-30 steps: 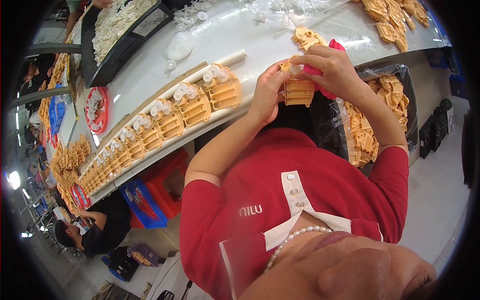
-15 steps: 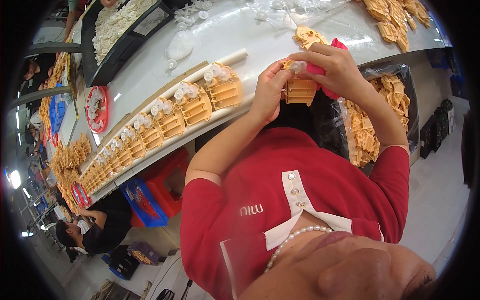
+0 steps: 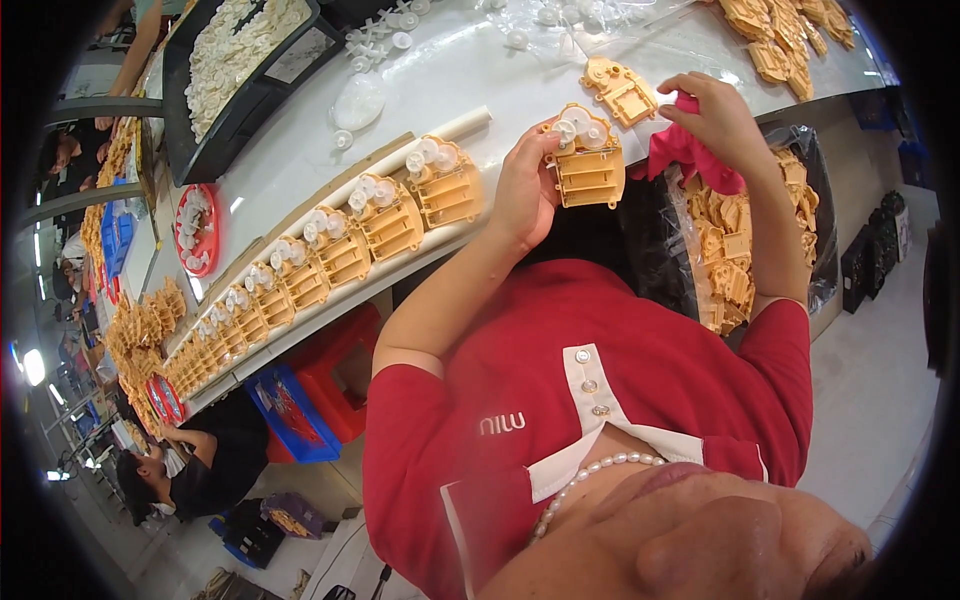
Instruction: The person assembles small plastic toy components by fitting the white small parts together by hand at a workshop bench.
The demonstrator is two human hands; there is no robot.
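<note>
My left hand (image 3: 528, 190) grips an orange-yellow plastic housing (image 3: 590, 180) by its left edge. White gears (image 3: 578, 128) sit in the upper part of that housing, and open ribbed slots show below them. Off to its right, my right hand (image 3: 715, 118) has a crumpled pink cloth (image 3: 690, 155) in it, hanging below the fingers. Those fingers are curled close to a second yellow housing (image 3: 628, 98), which lies on the table without white gears; whether they touch it I cannot tell.
A row of geared housings (image 3: 388, 222) leans along a white pipe on the white table (image 3: 290, 150). A black bin (image 3: 270, 75) holds white parts; a red tray (image 3: 212, 235) stands nearby. Yellow housings fill a lined box (image 3: 725, 265) at right and form a pile (image 3: 765, 40) at far right.
My right hand has drawn away from the held housing to the right, with the pink cloth. The housing's gears now show in full, still in my left hand.
</note>
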